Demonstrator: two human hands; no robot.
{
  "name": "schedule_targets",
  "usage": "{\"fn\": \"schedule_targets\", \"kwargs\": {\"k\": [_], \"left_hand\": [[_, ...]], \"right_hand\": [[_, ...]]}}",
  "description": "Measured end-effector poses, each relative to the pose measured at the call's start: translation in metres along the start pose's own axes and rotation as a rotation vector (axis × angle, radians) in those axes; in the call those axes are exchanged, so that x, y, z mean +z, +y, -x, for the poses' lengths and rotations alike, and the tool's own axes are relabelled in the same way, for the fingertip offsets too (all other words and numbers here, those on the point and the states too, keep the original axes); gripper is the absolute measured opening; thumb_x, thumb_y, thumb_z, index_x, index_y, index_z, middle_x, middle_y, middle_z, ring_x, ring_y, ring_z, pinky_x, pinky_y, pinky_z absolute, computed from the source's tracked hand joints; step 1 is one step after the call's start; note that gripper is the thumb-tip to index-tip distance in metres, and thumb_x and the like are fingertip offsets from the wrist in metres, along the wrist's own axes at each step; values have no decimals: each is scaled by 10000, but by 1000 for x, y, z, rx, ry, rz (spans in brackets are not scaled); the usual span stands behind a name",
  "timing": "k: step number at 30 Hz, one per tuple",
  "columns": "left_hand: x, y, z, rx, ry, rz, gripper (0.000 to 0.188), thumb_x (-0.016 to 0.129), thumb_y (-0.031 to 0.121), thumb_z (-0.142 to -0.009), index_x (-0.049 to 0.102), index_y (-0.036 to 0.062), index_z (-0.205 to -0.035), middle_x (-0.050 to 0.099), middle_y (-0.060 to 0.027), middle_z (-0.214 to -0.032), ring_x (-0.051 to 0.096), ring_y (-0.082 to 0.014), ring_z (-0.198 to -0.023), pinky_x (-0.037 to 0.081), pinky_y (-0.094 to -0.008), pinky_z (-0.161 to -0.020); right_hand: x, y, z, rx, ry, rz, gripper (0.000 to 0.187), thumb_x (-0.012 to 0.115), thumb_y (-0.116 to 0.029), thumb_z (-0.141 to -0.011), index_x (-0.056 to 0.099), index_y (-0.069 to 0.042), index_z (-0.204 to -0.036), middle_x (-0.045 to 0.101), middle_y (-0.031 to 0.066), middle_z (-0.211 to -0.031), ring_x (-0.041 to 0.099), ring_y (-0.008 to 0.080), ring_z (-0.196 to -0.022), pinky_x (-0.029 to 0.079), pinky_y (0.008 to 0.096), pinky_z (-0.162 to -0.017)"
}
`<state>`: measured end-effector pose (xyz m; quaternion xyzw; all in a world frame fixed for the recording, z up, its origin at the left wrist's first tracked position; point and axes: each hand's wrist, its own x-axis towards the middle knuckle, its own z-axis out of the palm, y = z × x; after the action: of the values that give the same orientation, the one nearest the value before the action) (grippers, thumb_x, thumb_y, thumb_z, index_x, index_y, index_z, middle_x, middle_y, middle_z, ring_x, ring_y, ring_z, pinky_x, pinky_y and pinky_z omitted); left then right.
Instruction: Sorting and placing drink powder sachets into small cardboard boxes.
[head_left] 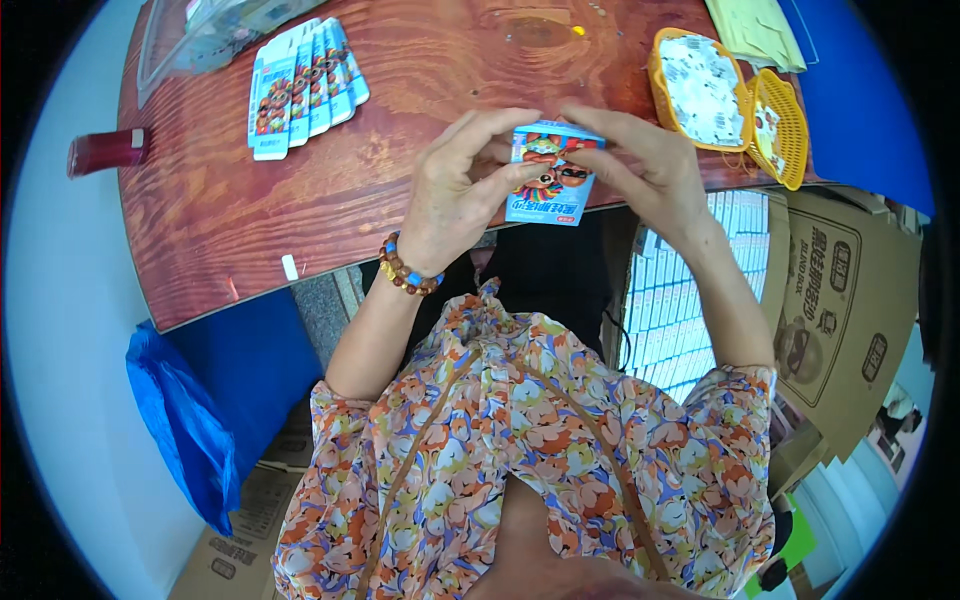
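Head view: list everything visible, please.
Table: 1, reddish, upper half
Small box: 1, mostly blue, centre
Flat cartons: several, mostly blue, table's upper left
Clear bin: 1, transparent, top left
Cylinder: 1, dark red, table's left edge
Baskets: 2, yellow, table's right side
Packets: many, white, larger basket
Folded material: pile, pale yellow, top right
Packed boxes: many, white, right
Cardboard: several pieces, brown, right, lower left
Bag: 1, blue, lower left
Floral top: 1, multicoloured, lower centre
Beads: several, brown, blue, centre-left
Left hand, right hand: 2, bare, holding small box

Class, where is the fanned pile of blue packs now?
In the head view, the fanned pile lies upper left on the table, beside the clear bin, left of the left hand, which holds a blue pack with the right hand.
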<state>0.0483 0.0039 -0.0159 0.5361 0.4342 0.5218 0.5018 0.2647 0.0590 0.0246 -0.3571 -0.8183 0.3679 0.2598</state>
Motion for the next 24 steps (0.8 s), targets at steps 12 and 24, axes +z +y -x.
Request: {"fn": "schedule_targets", "kwargs": {"k": [12,24], "left_hand": [[29,-10,12,-155,-5,211,392,689,-64,-869,588,18,-1239,670,-81,-1065,694,-156,-895,581,-285,-757],[77,-3,23,-162,-399,-196,548,720,15,-860,532,31,-1375,665,-149,-1142,691,-217,-1018,554,-342,-897]], "right_hand": [[28,15,57,350,253,-893,359,691,-68,-916,626,-17,-1265,670,74,-1175,650,135,-1032,522,305,-894],[-132,141,288,1094,533,194,377,649,-281,-920,660,-15,-1188,723,158,-932,701,211,-847,537,349,-688]]}}
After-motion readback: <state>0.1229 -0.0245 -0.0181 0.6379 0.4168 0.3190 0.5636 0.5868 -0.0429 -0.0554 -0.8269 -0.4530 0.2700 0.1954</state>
